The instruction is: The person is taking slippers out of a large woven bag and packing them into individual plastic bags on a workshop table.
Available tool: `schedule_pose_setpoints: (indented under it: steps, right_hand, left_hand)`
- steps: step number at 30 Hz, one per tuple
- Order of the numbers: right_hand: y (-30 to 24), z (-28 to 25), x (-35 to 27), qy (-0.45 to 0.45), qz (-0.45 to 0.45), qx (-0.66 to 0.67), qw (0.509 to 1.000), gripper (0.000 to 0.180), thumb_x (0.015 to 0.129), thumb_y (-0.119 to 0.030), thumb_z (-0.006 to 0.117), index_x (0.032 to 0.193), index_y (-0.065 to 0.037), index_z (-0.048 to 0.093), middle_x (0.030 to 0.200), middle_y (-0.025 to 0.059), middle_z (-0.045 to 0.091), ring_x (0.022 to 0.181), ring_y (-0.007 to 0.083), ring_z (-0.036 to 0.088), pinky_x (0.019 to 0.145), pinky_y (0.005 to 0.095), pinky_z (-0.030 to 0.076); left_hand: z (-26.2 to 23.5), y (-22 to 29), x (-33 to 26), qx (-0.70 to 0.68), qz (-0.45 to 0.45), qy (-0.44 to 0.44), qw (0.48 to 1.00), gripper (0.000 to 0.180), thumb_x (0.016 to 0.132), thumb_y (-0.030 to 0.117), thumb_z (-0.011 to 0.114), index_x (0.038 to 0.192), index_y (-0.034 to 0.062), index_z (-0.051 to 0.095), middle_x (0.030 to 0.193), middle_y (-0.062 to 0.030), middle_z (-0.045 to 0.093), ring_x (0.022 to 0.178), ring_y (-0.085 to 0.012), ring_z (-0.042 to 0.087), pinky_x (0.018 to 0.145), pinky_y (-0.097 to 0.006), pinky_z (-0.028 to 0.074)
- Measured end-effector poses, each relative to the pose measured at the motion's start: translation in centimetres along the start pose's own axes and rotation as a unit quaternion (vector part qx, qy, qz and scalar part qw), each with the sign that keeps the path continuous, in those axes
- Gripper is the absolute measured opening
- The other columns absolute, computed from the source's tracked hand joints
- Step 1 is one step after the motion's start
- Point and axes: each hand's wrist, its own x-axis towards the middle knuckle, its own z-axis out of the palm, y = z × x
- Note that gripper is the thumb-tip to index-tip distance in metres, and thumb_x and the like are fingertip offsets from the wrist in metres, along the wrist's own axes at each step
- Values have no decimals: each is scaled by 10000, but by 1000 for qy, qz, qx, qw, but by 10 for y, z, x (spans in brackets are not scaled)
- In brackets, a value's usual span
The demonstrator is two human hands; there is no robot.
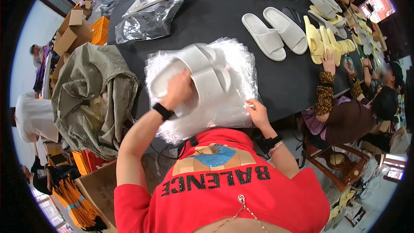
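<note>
My left hand [179, 89] is closed around a pair of pale grey slide slippers [210, 85], blurred by motion over a stack of clear plastic bags [242, 62]. The slippers lie side by side, their straps toward the right. At the stack's lower right corner, my right hand [258, 114] pinches the edge of a clear plastic bag. Whether the slippers touch the bags beneath cannot be made out.
Another grey slipper pair [276, 34] lies on the black table [207, 17], near yellow slippers [317, 41] touched by a co-worker's hand [328, 62]. Bagged slippers [148, 6] lie at the far left. A large woven sack [92, 95] stands left of the table.
</note>
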Motion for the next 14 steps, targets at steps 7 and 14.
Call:
schedule_pose_setpoints:
  steps: [7, 14]
  right_hand:
    - [25, 7, -5, 3, -43, -11, 999, 262, 745, -69, 606, 1001, -12, 604, 821, 88, 613, 681, 174, 587, 645, 296, 470]
    - [-33, -11, 13, 89, -138, -290, 943, 287, 689, -201, 678, 953, -104, 622, 1244, 94, 445, 1179, 274, 377, 931, 417, 328]
  left_hand:
    - [37, -85, -62, -16, -115, 81, 990, 230, 717, 55, 520, 944, 21, 528, 941, -172, 560, 856, -373, 558, 724, -457, 453]
    - [-38, -113, -75, 16, -238, 97, 966, 241, 764, 60, 487, 1002, 20, 500, 993, -194, 531, 887, -387, 538, 739, -469, 424]
